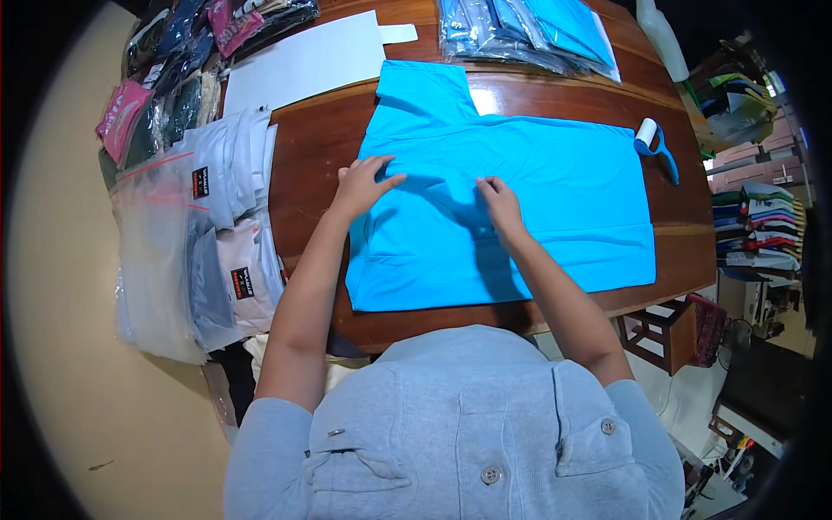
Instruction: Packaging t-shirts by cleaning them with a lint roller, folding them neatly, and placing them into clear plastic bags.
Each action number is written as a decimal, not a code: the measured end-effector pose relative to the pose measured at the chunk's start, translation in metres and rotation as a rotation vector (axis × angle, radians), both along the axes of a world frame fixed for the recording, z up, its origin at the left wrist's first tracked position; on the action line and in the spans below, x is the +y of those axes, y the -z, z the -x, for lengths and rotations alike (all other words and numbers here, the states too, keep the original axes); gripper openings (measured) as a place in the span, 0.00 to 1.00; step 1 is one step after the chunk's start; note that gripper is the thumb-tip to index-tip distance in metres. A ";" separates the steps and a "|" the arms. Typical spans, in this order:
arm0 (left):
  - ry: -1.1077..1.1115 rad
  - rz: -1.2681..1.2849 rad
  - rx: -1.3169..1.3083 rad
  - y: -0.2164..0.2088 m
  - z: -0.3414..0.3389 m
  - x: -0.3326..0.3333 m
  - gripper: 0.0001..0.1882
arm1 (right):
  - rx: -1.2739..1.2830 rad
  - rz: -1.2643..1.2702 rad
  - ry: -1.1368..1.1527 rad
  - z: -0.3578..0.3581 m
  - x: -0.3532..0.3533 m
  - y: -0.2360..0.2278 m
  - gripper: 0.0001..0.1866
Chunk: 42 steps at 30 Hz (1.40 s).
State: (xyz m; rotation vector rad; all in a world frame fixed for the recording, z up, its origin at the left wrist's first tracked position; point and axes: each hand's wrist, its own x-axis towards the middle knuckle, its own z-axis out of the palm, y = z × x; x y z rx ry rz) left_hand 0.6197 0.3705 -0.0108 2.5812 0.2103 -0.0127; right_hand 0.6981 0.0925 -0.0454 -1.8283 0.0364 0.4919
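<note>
A bright blue T-shirt [537, 191] lies spread sideways on the brown wooden table, one sleeve pointing to the far side and its hem toward the right. Over its left end, around the shoulder and neck area, my left hand [366, 185] is open, thumb apart from the fingers, touching or just over the cloth. My right hand [503, 206] is above the middle of the shirt with its fingertips pressed together. Whether cloth is pinched in them is hidden. Loose wrinkles run through the fabric between the two hands.
A lint roller [656, 147] with a blue handle lies beyond the hem. A white board [308, 65] and packed blue garments [524, 35] are at the far side. Bagged clothes [238, 173] and clear plastic bags [156, 260] pile up leftward. A wooden stool [663, 336] stands at right.
</note>
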 end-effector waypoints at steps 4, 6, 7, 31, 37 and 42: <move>-0.101 -0.014 0.059 0.010 -0.014 -0.006 0.20 | -0.162 0.075 -0.057 -0.010 0.002 0.015 0.15; -0.181 0.126 0.008 0.015 -0.019 -0.010 0.16 | -0.065 -0.018 0.056 -0.013 0.001 0.017 0.17; -0.219 0.223 -0.040 0.017 -0.020 -0.012 0.15 | -0.018 -0.068 0.069 -0.014 -0.001 0.016 0.15; -0.125 -0.325 0.091 0.032 0.228 -0.117 0.34 | -0.575 1.054 -0.246 0.004 -0.345 -0.012 0.37; -0.169 -0.224 0.172 0.002 0.232 -0.117 0.30 | -0.496 1.105 -0.191 0.008 -0.389 -0.007 0.35; -0.518 -0.076 -0.214 0.006 0.143 -0.070 0.20 | -0.702 0.755 -0.022 -0.049 -0.367 -0.027 0.22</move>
